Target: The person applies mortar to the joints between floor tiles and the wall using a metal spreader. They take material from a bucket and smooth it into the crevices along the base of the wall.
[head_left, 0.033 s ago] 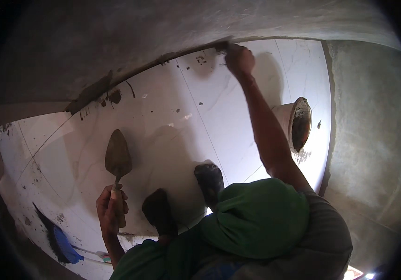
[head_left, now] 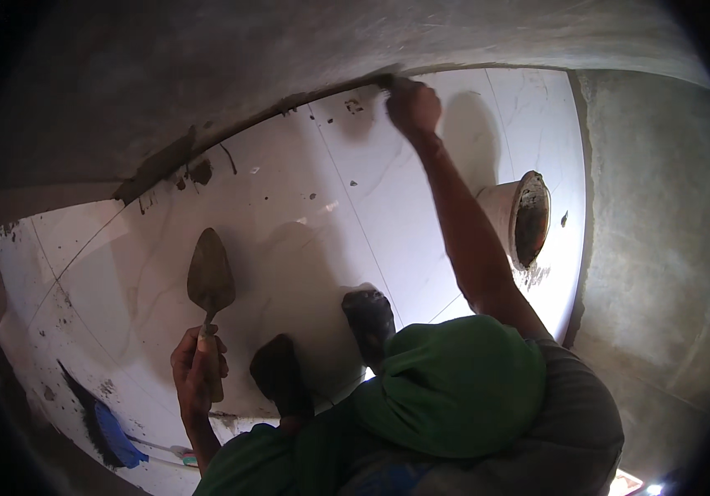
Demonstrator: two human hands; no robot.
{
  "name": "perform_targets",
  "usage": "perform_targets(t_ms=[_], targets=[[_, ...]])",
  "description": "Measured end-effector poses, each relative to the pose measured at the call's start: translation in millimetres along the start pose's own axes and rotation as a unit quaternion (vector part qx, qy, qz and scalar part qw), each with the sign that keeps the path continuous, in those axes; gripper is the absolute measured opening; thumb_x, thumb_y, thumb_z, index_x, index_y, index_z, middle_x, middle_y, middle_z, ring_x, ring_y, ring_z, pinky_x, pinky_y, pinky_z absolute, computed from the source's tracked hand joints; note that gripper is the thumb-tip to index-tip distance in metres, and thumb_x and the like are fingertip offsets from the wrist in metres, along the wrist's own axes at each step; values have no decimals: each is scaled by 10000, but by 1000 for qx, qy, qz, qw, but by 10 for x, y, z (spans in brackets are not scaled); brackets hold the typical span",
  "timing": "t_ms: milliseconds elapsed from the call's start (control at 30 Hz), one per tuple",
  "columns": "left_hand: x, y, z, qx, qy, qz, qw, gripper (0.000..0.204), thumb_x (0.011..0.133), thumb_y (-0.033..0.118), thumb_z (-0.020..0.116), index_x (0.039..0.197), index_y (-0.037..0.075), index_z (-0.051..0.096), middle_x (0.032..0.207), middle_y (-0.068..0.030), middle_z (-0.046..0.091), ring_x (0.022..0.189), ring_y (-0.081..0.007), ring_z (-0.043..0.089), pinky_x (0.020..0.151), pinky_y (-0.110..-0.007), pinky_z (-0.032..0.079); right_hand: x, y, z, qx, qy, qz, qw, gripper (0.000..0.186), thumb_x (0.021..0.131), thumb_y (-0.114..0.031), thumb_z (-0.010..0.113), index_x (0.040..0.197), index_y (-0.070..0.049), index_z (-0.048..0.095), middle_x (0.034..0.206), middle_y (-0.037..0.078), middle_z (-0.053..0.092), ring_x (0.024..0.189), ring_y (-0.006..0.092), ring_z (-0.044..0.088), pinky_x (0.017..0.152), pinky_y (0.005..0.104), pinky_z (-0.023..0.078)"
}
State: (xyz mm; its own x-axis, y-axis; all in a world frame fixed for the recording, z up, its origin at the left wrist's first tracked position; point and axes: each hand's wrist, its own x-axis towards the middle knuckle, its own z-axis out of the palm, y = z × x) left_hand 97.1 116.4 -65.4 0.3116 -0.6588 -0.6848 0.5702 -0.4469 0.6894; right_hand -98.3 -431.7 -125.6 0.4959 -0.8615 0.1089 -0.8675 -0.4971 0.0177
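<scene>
My left hand [head_left: 197,376] is closed around the wooden handle of a pointed trowel [head_left: 211,273], blade pointing away from me above the tiles. At the far side, my right hand [head_left: 414,107] is closed on a small dark tool [head_left: 388,81]. Its edge meets the joint where the grey wall [head_left: 231,58] joins the white tiled floor [head_left: 404,207]. Blur and the fingers hide what kind of tool it is. Dark wet mortar [head_left: 169,161] runs along that joint to the left, with smears and crumbs on the tiles beside it.
Right of my right forearm stands a mortar-crusted bucket [head_left: 530,221]. A blue broom head [head_left: 115,434] with dark bristles lies at lower left. My dark shoes [head_left: 369,318] are on the tiles. A grey cement surface [head_left: 661,223] borders the floor on the right.
My right hand, with the small tool, has slid a little left along the foot of the wall. The left hand and the trowel are nearly still.
</scene>
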Motion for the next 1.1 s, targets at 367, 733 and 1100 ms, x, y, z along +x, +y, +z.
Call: perform_targets(t_ms=[367, 733, 1100], targets=[[31, 20, 118, 13, -5, -9, 1000, 399, 1080, 380, 611, 1209, 9, 677, 852, -55, 641, 594, -110, 571, 542, -277, 471, 175, 631, -139, 49, 45, 103, 992, 266, 930, -252, 630, 1088, -183, 832, 978, 174, 794, 937, 404, 769, 847, 496, 619], [104, 38, 296, 28, -5, -49, 998, 465, 1051, 448, 631, 1215, 15, 672, 852, -43, 623, 605, -110, 563, 534, -278, 466, -502, -135, 66, 103, 122, -125, 979, 241, 943, -146, 617, 1133, -120, 762, 873, 190, 754, 692, 379, 731, 611, 505, 586], [28, -189, -185, -26, -9, -54, 998, 460, 1033, 437, 655, 1230, 21, 671, 854, -25, 621, 640, -98, 567, 560, -263, 456, 758, 1277, -105, 70, -48, 186, 979, 466, 1000, -480, 548, 1045, -88, 796, 1065, 218, 771, 1025, 460, 727, 934, 554, 556]])
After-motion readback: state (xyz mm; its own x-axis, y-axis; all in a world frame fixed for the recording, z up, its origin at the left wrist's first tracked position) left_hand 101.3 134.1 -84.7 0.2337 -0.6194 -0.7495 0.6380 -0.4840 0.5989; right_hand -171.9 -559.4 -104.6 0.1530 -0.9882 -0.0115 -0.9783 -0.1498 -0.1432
